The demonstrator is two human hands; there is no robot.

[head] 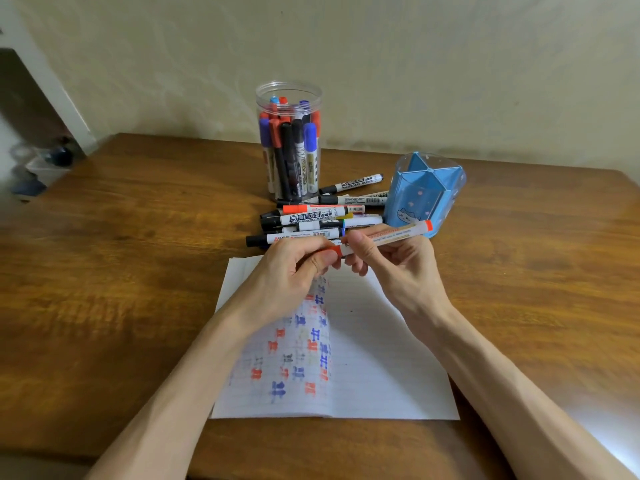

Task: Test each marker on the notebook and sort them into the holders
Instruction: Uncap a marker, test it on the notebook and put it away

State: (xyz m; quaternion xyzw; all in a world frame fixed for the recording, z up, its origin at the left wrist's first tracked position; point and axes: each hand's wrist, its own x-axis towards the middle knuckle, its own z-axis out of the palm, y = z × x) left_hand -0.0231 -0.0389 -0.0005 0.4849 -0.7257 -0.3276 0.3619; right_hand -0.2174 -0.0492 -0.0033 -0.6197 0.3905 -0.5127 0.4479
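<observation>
Both hands hold one red-capped whiteboard marker (391, 235) level above the open notebook (374, 358). My left hand (294, 268) pinches its red cap end, and my right hand (394, 261) grips the white barrel. The notebook's left page carries several red, blue and black test marks. A pile of loose markers (311, 220) lies just beyond the hands. Behind the pile stands a clear round jar (289, 95) with several markers upright in it. A blue divided holder (427, 192) sits to the right of the pile; no markers show in it.
The wooden table (121, 265) runs out to the left and right of the notebook. A plain wall stands close behind the jar. At the far left, past the table's corner, dark blurred objects (52, 161) sit lower down.
</observation>
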